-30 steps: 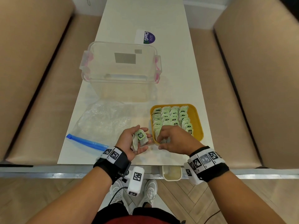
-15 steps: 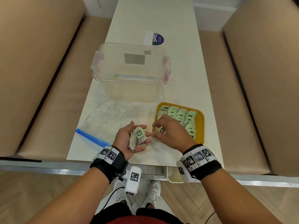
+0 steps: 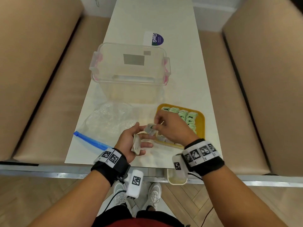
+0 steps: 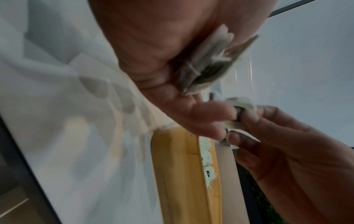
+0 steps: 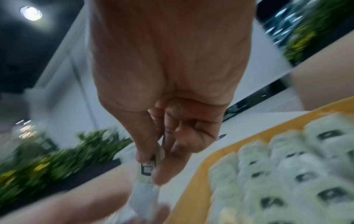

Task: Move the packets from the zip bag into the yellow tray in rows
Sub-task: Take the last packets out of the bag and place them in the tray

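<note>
My left hand [image 3: 141, 138] lies palm up at the near table edge and holds a small stack of pale green packets [image 3: 136, 145] [image 4: 208, 63] on edge in the palm. My right hand [image 3: 155, 126] [image 5: 153, 163] pinches one packet [image 3: 150, 128] [image 5: 148, 168] between thumb and fingers, right above the left fingertips [image 4: 206, 116]. The yellow tray [image 3: 201, 122] [image 5: 193, 186] sits just right of the hands. It holds rows of packets [image 3: 188, 117] [image 5: 287, 180]; my right hand hides its near left part. The clear zip bag [image 3: 109, 122] lies flat to the left.
A clear plastic box [image 3: 131, 69] with pink latches stands behind the bag and the tray. A white card with a purple sticker [image 3: 154, 39] lies farther back. Brown padded benches [image 3: 41, 79] flank the narrow white table [image 3: 188, 79]. The bag's blue zip strip [image 3: 90, 140] points toward the near edge.
My right hand has come back from the tray to my left hand and now pinches a packet above the left fingertips. The left fingers have opened out somewhat.
</note>
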Available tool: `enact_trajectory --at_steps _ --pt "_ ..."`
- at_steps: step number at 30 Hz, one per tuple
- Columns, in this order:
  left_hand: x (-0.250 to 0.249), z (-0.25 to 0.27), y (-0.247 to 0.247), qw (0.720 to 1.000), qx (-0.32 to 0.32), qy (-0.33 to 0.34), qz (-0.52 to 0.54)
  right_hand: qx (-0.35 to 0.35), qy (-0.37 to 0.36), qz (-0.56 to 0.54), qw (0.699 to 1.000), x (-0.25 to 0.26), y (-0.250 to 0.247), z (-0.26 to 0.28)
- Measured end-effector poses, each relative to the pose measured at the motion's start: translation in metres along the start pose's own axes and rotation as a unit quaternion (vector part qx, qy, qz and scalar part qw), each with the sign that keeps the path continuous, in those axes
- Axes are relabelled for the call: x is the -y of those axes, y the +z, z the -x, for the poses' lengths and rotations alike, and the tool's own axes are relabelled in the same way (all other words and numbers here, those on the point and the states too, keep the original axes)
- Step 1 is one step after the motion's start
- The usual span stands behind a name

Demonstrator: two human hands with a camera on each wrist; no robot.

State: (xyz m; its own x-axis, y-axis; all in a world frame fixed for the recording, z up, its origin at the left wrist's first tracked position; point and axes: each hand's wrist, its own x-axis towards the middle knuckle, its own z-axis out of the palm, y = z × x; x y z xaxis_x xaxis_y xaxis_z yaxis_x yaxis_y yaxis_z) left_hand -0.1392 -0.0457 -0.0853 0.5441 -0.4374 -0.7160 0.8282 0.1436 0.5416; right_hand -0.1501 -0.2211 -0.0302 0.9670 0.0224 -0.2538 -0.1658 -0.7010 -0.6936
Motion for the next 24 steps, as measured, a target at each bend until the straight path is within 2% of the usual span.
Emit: enact_trajectory --at_steps 2,5,10,18,24 --pt "0.001 -0.002 -0.002 1.000 0.002 -0.002 0.003 -0.036 0.044 -0.045 0.997 -0.011 -0.019 0.004" --pt "0.004 -0.006 -0.002 1.000 0.007 -0.005 0.000 -0.062 0.101 -0.039 0.992 -0.033 -0.042 0.013" --pt "0.007 -0.008 0.003 1.000 0.023 -0.015 -0.014 -0.005 0.147 -0.031 0.989 -0.064 -0.042 0.016" --pt "0.012 -0.009 0.005 0.999 0.034 -0.026 -0.005 0.060 0.145 0.008 0.988 -0.078 -0.022 0.008" --pt "0.014 -0.010 0.004 0.999 0.034 -0.026 0.008 0.039 0.120 0.049 0.991 -0.077 -0.014 0.007"
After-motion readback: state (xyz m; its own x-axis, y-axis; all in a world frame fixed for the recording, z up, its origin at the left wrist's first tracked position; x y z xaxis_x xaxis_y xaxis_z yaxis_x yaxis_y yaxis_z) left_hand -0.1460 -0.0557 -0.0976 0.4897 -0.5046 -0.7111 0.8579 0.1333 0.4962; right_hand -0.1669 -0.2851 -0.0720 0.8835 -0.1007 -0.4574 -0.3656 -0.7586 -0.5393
